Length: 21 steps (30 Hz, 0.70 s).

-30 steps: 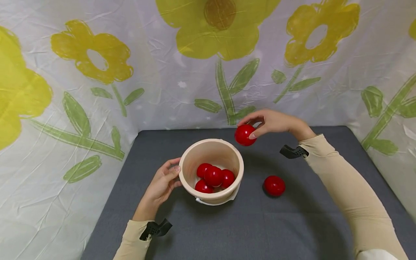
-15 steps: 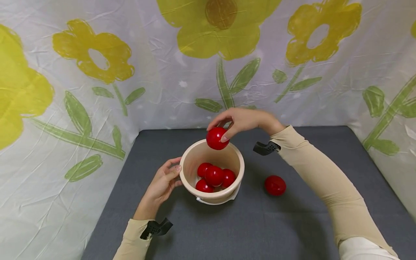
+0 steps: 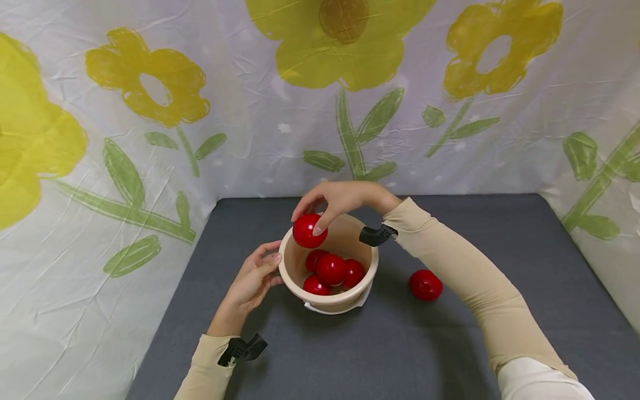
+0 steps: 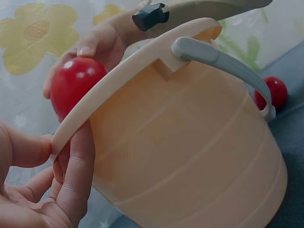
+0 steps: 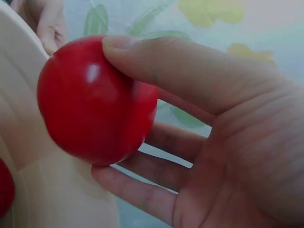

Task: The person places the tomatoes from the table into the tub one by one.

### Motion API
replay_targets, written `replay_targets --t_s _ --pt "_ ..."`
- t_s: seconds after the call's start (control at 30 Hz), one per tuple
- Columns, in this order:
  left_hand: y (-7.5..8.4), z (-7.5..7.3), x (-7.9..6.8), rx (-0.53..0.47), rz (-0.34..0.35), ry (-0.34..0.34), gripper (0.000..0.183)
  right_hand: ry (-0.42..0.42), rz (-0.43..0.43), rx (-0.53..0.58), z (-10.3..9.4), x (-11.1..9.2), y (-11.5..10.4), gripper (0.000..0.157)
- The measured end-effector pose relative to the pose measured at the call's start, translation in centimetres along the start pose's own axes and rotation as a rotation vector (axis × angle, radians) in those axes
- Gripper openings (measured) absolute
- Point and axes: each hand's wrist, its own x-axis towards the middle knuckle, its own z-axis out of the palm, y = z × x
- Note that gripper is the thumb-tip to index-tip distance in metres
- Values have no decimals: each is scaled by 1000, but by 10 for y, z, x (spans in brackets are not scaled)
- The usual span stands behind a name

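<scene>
A cream bucket [image 3: 330, 303] with a pale handle [image 4: 223, 61] stands on the table, tilted a little in the left wrist view. My left hand [image 3: 255, 278] pinches its rim on the left side, thumb on the edge and fingers against the outer wall. Between thumb and fingertips my right hand [image 3: 332, 203] holds a glossy red ball [image 5: 90, 99] over the left part of the bucket's mouth. Several like balls lie inside, one red ball [image 3: 332, 270] on top of the others. Another loose red ball [image 3: 425, 285] rests on the table to the bucket's right.
Dark grey cloth covers the table [image 3: 400, 355]. A white curtain [image 3: 265, 111] printed with yellow flowers hangs behind it and at both sides. Each wrist bears a black camera mount, such as the right mount [image 3: 377, 235].
My right hand has carried the red ball leftward from beside the bucket to over its mouth, then slightly lower. The left hand keeps its grip on the rim, and the loose ball stays put.
</scene>
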Motion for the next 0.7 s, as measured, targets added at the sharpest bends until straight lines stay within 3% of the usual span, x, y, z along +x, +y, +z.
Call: replay_targets --t_s 0.23,0.5,0.7 --pt "0 0 0 -7 10 1 39 -62 33 -7 9 13 7 46" --pt "-2 0 1 4 5 -10 42 -104 84 104 24 21 15 46" --pt "-1 0 2 -4 1 -9 42 -117 101 114 33 22 19 44"
